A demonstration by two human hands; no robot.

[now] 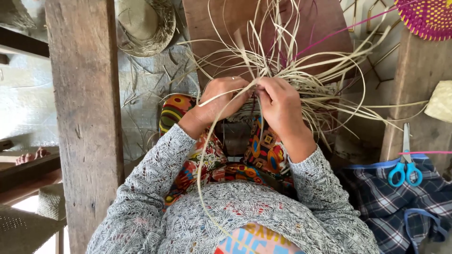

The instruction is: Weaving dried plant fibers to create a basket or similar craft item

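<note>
Left hand: your left hand (221, 96) sits just left of centre, fingers curled shut over a bunch of pale straw strips (301, 70); a ring shows on one finger.
Right hand: your right hand (280, 101) is touching the left at its 3 o'clock, grip closed, pinching strips where they cross.
Straw strips: they fan out from between your hands toward 12 and 2 o'clock, and one long strip loops down over your lap toward 6.
Handling: judged from the curves, the strips are very light, thin and springy; they bend easily but likely crease or split if folded sharply, and loose ends tend to slip.
Where to hold: close to the woven crossing, flat between thumb and fingertips, not out at the free ends.
Woven part: mostly hidden under your hands, so you cannot tell its shape.
Scissors: blue-handled scissors (406, 162) lie at 3 o'clock on a plaid cloth (400, 202), well apart.
Surroundings: a wooden post (84, 117) stands at 9 o'clock, a straw hat (143, 26) at 11, a pink woven mat (426, 16) at 1.
</note>
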